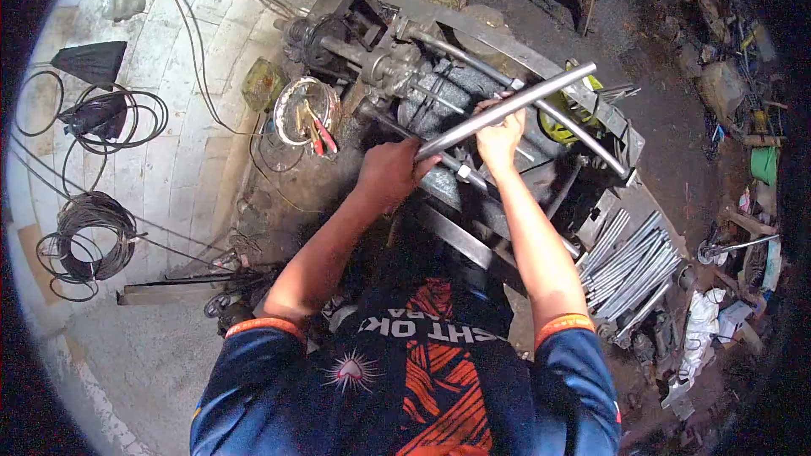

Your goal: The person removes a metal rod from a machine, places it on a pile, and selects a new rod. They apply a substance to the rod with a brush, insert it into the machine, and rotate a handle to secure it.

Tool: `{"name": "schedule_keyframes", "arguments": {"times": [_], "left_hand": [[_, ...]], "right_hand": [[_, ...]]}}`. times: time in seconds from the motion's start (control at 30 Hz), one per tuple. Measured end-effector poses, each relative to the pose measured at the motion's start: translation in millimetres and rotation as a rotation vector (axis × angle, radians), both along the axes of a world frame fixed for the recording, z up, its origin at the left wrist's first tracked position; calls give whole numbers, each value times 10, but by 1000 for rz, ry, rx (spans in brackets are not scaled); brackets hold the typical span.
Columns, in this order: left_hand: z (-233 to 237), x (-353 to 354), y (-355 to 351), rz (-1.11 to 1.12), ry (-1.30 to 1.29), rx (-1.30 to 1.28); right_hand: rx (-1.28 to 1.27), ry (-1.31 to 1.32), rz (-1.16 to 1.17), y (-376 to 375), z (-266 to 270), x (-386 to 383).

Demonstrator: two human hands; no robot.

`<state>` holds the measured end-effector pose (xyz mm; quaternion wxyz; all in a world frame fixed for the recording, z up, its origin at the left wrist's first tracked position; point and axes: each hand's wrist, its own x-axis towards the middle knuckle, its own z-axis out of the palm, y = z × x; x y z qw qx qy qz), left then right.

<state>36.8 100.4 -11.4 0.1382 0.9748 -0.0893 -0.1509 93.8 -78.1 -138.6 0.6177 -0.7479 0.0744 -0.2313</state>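
A long grey metal tube [541, 91] lies slanted above the machine [448, 84], its far end up to the right. My left hand [394, 171] is closed round the tube's lower left end. Further along, my right hand [502, 137] grips the tube near its middle, with the fingers partly hidden behind it. Below the tube, the machine has two long metal rods, and a white nut-like piece [463, 172] sits on the nearer rod, close to my left hand.
A round tub [291, 110] with red-handled tools stands left of the machine. Many cut metal rods [634, 263] are piled at the right. Coiled cable [91, 238] lies on the left floor. A yellow-green object [564, 122] rests behind the machine's right part.
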Motion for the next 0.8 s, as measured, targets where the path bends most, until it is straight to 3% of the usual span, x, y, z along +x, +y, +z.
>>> {"name": "schedule_keyframes", "arguments": {"times": [0.07, 0.27, 0.4, 0.5, 0.53, 0.6, 0.67, 0.73, 0.8], "left_hand": [[11, -12, -11, 3, -29, 1], [-94, -117, -9, -25, -328, 16], [-88, -258, 3, 43, -456, -86], [-76, -455, 36, 99, -597, -315], [-67, -533, 39, 107, -602, -319], [-93, -710, 78, 338, -448, -390], [-257, -867, 220, 380, -352, -445], [-334, -1041, 273, 417, -370, -510], [-405, -1193, 334, 512, -297, -510]], "right_hand": [[-182, -51, -38, -8, -20, 1], [-186, -62, -66, -12, 13, -9], [-218, 28, -61, -19, 27, -17], [-249, 65, 32, -110, 8, -42], [-257, 85, 94, -152, 12, -31], [-302, 105, 175, -242, 33, -19], [-378, 189, 241, -296, 82, -37], [-339, 194, 257, -331, 202, -98], [120, 180, 166, -341, 278, -181]]}}
